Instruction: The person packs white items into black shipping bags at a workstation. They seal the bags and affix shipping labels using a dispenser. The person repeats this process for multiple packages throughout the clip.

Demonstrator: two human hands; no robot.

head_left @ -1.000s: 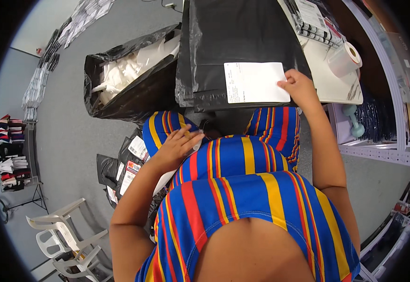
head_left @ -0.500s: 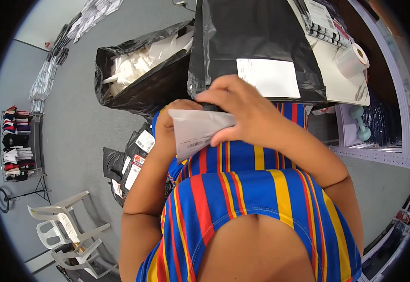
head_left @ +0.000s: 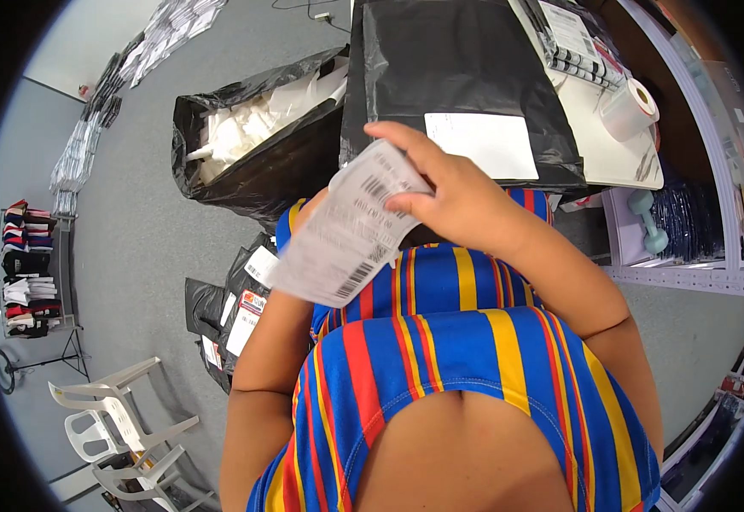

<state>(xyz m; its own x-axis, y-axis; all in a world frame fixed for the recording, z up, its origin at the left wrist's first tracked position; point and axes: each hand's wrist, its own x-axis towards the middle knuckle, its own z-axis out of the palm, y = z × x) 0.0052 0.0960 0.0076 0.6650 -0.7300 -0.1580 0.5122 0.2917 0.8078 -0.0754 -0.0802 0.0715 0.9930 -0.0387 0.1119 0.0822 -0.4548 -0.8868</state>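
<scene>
A white printed shipping label with barcodes is held up in front of my lap, tilted, its printed face toward me. My right hand grips its upper right edge between thumb and fingers. My left hand is mostly hidden behind the label; only a small part shows at its left edge, so its fingers cannot be seen. Just beyond lies a large black plastic mailer bag on the table, with a white paper sheet on its near side.
Left of the mailer bag stands an open black bag of crumpled white scraps. Black labelled parcels lie on the floor by my left arm. A label roll and wrapped packets sit on the table. White plastic chairs stand at lower left.
The label has swung up and left, turning its printed side toward me. My left hand, seen closed before, is now largely covered by it. My right hand has shifted slightly.
</scene>
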